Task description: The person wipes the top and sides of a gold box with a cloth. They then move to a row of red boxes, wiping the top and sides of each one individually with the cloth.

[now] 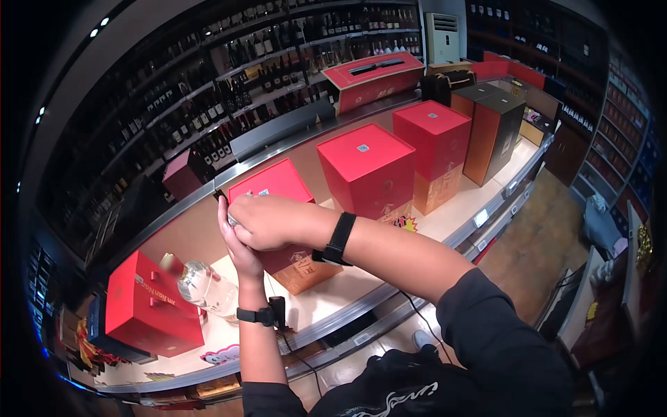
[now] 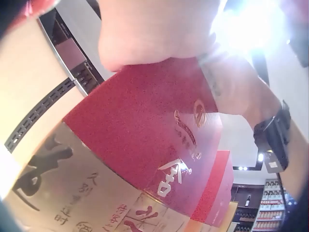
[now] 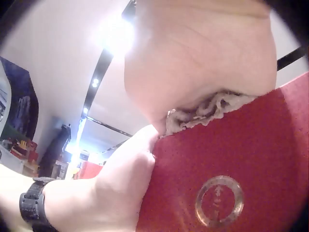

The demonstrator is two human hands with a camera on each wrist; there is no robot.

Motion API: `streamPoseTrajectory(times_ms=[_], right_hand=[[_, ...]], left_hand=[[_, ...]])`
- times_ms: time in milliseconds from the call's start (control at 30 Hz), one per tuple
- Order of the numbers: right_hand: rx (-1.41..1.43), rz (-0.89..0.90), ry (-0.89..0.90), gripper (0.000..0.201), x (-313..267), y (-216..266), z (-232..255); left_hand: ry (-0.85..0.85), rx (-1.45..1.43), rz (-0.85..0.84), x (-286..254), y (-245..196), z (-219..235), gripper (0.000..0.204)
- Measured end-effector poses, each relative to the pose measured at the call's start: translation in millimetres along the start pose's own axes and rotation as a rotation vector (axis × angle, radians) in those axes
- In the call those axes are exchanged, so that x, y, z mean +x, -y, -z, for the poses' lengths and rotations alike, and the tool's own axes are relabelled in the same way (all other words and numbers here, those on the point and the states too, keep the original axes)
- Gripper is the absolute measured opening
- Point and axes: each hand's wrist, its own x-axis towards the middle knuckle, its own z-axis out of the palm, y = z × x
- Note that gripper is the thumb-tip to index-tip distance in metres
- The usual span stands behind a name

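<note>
My right hand (image 1: pixel 267 221) grips a crumpled whitish cloth (image 3: pixel 212 113), bunched under the palm against a red box (image 3: pixel 265 150). This box has a red upper part, a gold lower part (image 2: pixel 43 169) and a round gold emblem (image 3: pixel 219 200). My left hand (image 1: pixel 243 251) lies along the box's left side with its fingers extended, close beside the right hand. The box top (image 1: pixel 278 179), with a small label on it, shows behind the hands in the head view. Left of my left forearm is a clear bottle (image 1: pixel 208 288) with a gold-coloured cap.
Left of the bottle stands a red box with gold lettering (image 1: pixel 146 306). To the right stand two red-and-gold boxes (image 1: pixel 365 170) and dark boxes (image 1: pixel 497 125) along the light-coloured shelf (image 1: pixel 316 316). Bottle-filled racks (image 1: pixel 264 69) line the back wall. A cable (image 1: pixel 424 320) hangs near my body.
</note>
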Motion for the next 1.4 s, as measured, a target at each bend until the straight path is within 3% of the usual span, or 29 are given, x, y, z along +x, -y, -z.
streamPoseTrajectory(times_ms=[100, 233, 367, 433, 533, 667, 900, 1000, 1100, 1133, 1400], right_hand=[[-0.01, -0.015, -0.052, 0.039, 12.5, -4.8, -10.5], [-0.042, -0.125, 0.153, 0.043, 38.9, -7.6, -6.3], [-0.143, -0.26, 0.269, 0.058, 53.3, -5.5, 1.6], [-0.179, -0.326, 0.423, 0.067, 54.6, 8.5, 24.0], [-0.231, -0.324, 0.493, 0.068, 59.6, 12.5, 39.7], [-0.195, -0.465, 0.4, 0.067, 63.7, 8.5, 37.1], [-0.21, -0.351, 0.364, 0.069, 65.5, -2.9, 17.3], [-0.205, -0.235, 0.473, 0.067, 57.3, 4.1, 14.7], [-0.129, -0.198, 0.321, 0.062, 25.5, 15.3, 13.8], [-0.088, -0.211, 0.349, 0.052, 16.6, 21.7, 23.6], [-0.092, -0.154, 0.204, 0.045, -40.6, -36.0, 58.7]], left_hand=[[-0.008, 0.019, -0.016, 0.3, -1.1, 0.4, 0.066], [0.003, -0.018, 0.023, 0.3, 2.8, 6.4, 0.066], [-0.001, 0.003, 0.026, -0.8, -0.3, 3.4, 0.067], [0.01, -0.068, 0.059, -3.1, -17.1, -10.0, 0.067], [-0.006, 0.145, -0.067, -1.4, -5.8, -2.0, 0.066], [-0.004, 0.1, -0.035, -1.0, -0.1, 1.9, 0.065], [-0.015, 0.162, -0.074, 1.9, 10.7, 9.8, 0.07], [0.01, 0.071, 0.0, -3.0, 9.6, 10.1, 0.074], [0.002, -0.026, 0.031, -1.5, -1.0, 0.5, 0.075], [0.002, -0.014, 0.024, -2.6, -0.2, -0.5, 0.075], [-0.009, 0.179, -0.085, -2.4, -3.6, 4.6, 0.073]])
